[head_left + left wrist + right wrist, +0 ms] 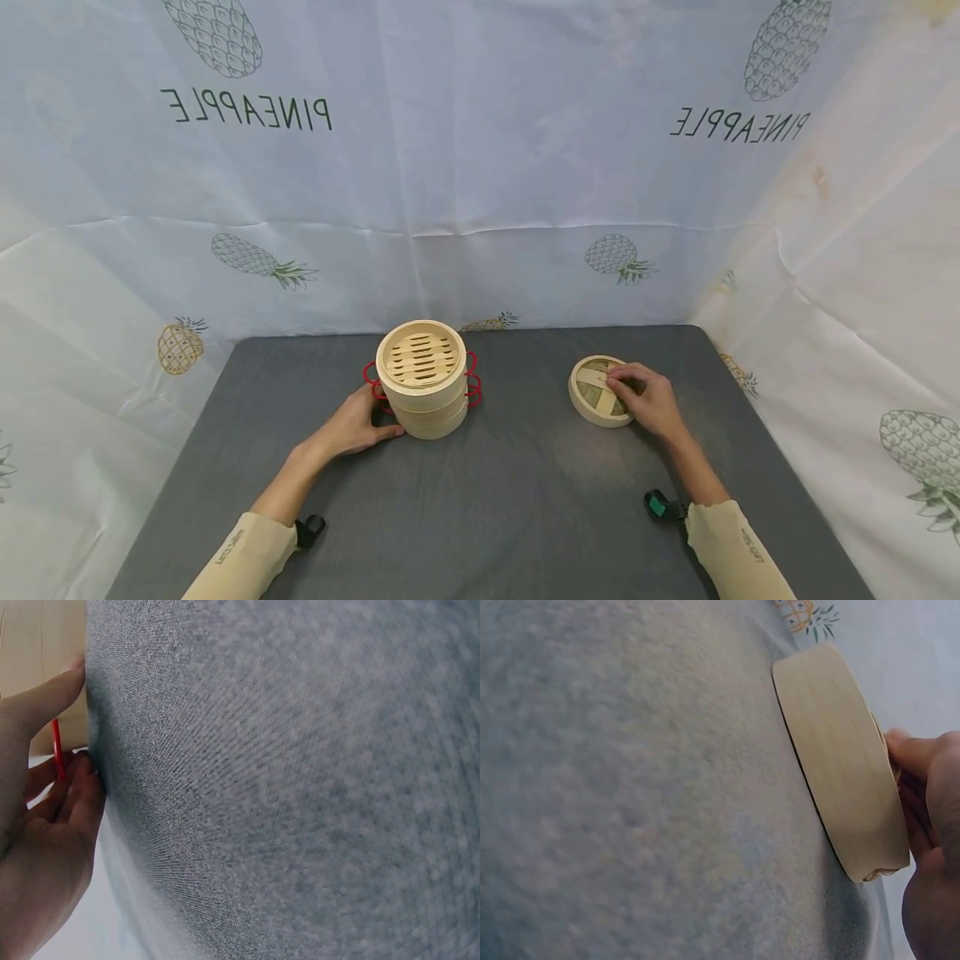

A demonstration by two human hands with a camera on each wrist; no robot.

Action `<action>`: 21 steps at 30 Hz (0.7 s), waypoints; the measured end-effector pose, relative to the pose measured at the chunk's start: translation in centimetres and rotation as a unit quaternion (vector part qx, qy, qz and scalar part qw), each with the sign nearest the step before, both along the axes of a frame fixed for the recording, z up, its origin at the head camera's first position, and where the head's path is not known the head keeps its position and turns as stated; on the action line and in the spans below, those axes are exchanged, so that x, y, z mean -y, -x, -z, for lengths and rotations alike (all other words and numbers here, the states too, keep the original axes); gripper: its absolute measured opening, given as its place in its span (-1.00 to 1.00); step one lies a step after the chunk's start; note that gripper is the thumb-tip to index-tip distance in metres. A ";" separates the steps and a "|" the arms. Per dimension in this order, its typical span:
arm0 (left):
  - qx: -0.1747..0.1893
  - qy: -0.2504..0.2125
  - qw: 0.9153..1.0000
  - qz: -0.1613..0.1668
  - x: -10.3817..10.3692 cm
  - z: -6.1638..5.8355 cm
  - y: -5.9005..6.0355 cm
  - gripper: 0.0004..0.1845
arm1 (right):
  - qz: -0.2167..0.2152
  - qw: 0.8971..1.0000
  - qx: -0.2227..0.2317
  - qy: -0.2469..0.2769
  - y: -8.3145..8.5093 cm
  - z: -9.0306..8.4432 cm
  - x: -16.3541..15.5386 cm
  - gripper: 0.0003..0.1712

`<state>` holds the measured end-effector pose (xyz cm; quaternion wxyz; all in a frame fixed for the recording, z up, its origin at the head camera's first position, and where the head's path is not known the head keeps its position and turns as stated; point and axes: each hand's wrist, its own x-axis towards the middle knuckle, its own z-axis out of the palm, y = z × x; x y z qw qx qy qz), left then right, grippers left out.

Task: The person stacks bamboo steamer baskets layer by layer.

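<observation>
A stack of round bamboo steamer baskets [429,407] stands left of centre on the table, its slatted top basket uncovered. Red loop handles [475,390] stick out at both sides. My left hand [358,423] grips the stack low on its left side; in the left wrist view the thumb lies along the bamboo wall [52,645] and the fingers curl by a red loop. To the right, a round bamboo steamer lid [581,398] with crossed strips lies at the table surface. My right hand [651,404] pinches the strip on its top, the fingertips partly hidden in the right wrist view.
A dark grey cloth covers the table [510,500]. Behind it and at both sides hangs a pale curtain [510,167] printed with pineapples. Black straps [663,506] sit at both wrists, below beige sleeves.
</observation>
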<state>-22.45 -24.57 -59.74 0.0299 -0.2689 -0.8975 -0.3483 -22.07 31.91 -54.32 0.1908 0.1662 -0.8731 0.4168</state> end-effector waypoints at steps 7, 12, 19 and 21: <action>-0.021 -0.003 1.000 0.007 -0.1 -0.3 -0.2 -0.20 | 0.001 1.000 -0.019 0.005 -0.1 0.2 0.5 -0.93; -0.044 -0.037 0.998 0.025 -0.5 -0.9 -0.6 -0.21 | -0.006 1.000 -0.026 0.013 -0.1 0.1 0.8 -0.89; -0.039 -0.021 0.999 0.020 -0.6 -1.2 -0.6 -0.23 | -0.005 0.999 -0.025 0.039 0.0 -1.0 1.7 -0.85; -0.042 -0.031 0.998 0.025 -0.6 -1.4 -0.7 -0.22 | -0.005 0.999 -0.027 0.041 0.0 -1.4 2.1 -0.89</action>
